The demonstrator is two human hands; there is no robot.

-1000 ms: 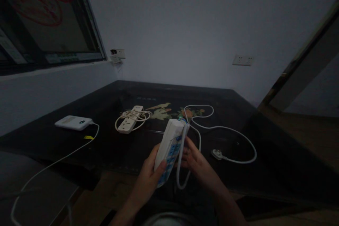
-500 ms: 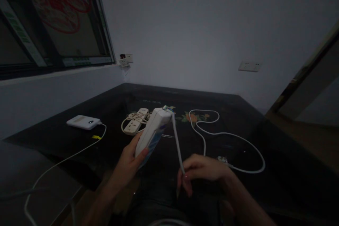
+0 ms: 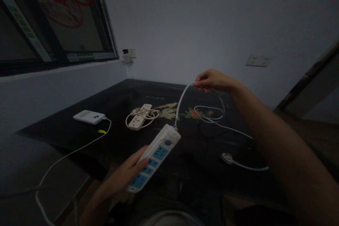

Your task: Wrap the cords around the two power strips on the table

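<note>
My left hand (image 3: 132, 169) is closed around the lower half of a white power strip (image 3: 169, 135), its blue sockets and blue button facing me. Thin coloured wires show at the strip's upper end, where its white cable (image 3: 180, 100) comes out. High above the table, my right hand (image 3: 209, 80) pinches that cable and holds it up in an arc. Beyond the hand the cable drops to a loop on the table, then runs right behind my forearm. A white plug (image 3: 226, 158) lies at the right on the tabletop, with cord leading off under my arm.
On the dark glossy table (image 3: 116, 95) lies a second white power strip (image 3: 137, 119) wrapped in its own cord. To the left is a white power bank (image 3: 89, 117) with a cable hanging off the edge. Wall sockets (image 3: 258, 60) sit beyond the table.
My right hand has risen from near the table's front edge, lifting the cable into an arc. My left hand has lowered and turned the power strip so its socket face shows.
</note>
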